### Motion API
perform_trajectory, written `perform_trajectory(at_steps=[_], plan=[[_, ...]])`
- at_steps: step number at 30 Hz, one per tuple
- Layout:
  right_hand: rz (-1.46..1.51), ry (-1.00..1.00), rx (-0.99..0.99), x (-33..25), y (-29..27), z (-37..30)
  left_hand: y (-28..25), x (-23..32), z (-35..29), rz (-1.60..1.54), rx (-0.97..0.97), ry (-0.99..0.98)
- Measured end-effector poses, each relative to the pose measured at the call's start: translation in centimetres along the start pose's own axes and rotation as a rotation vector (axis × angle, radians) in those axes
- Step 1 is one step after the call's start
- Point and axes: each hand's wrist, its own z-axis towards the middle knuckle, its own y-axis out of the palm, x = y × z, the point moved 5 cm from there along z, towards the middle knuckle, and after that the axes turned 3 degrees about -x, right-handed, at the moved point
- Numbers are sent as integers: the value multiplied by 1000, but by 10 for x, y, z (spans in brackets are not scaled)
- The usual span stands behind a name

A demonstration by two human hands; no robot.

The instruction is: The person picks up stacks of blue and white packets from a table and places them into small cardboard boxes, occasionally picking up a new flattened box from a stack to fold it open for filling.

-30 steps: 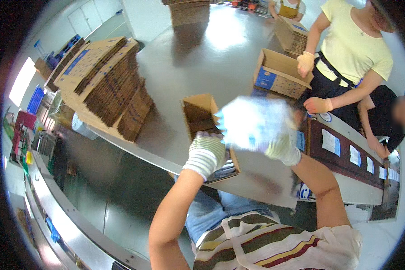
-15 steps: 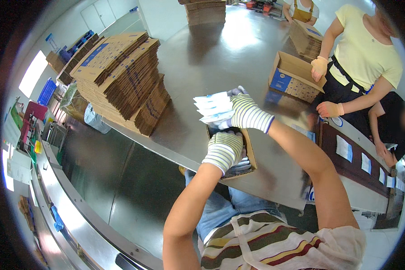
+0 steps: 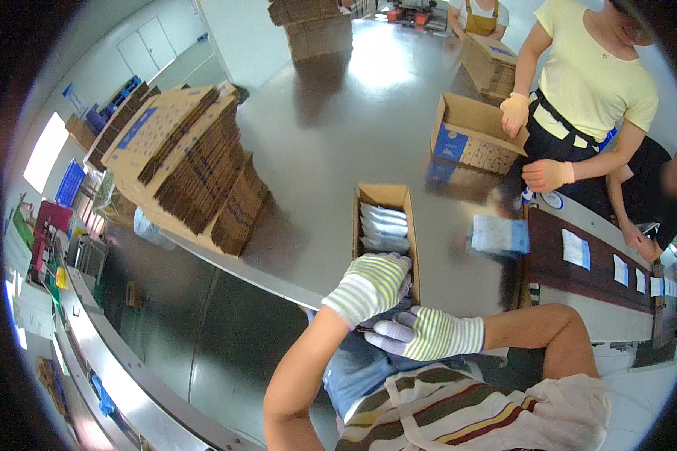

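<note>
A narrow cardboard box (image 3: 416, 259) lies lengthwise in front of me at the table's near edge. White and pale blue flat packets (image 3: 384, 228) stand in a row in its far part. My left hand (image 3: 372, 287), in a striped knit glove, reaches over the box's near part with bent fingers; the fingertips are hidden, and what they grip cannot be made out. My right hand (image 3: 426, 333), gloved alike, is at the box's near end, fingers stretched leftward and slightly apart, holding nothing visible. To the box's right, several packets (image 3: 499, 234) lie at the conveyor's end.
Flattened cartons (image 3: 195, 169) are stacked high at the left. A brown conveyor belt (image 3: 596, 276) with spaced packets runs along the right. Across the table, a co-worker's gloved hands (image 3: 514, 114) are by an open carton (image 3: 466, 143). Another carton stack (image 3: 317, 34) stands farther back.
The packets fanned in my right hand have left it, and a row now shows in the box's far part. My right hand has come down to the box's near end. My view has shifted.
</note>
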Motion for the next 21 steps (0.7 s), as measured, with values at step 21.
perform_trajectory(at_steps=[21], plan=[[-57, 833, 50, 190, 132, -41, -65, -110, -142, 694, 566, -394]])
